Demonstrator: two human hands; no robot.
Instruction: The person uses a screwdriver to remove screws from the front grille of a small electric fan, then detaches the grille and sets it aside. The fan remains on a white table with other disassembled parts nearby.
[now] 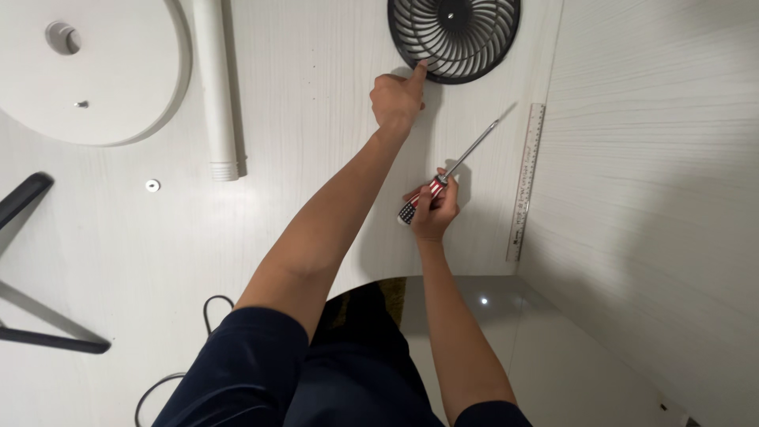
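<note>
- Centrally, the left hand (398,100) is reaching up the white table (316,198) with fingers curled, one fingertip touching the lower-left rim of the black fan grille (455,35) without grasping it.
- Below and slightly right of the grille, the right hand (433,212) is clenching the red patterned handle of a screwdriver (451,175), its slim metal shaft pointing up towards the grille.
- Judging by its thin spiral ribs, the grille is probably light and somewhat flexible — best taken by its thicker outer rim, not the ribs.
- Left of the grille are lying a white tube (215,87) and a round white base (87,71); right of it, a clear ruler (527,182).
</note>
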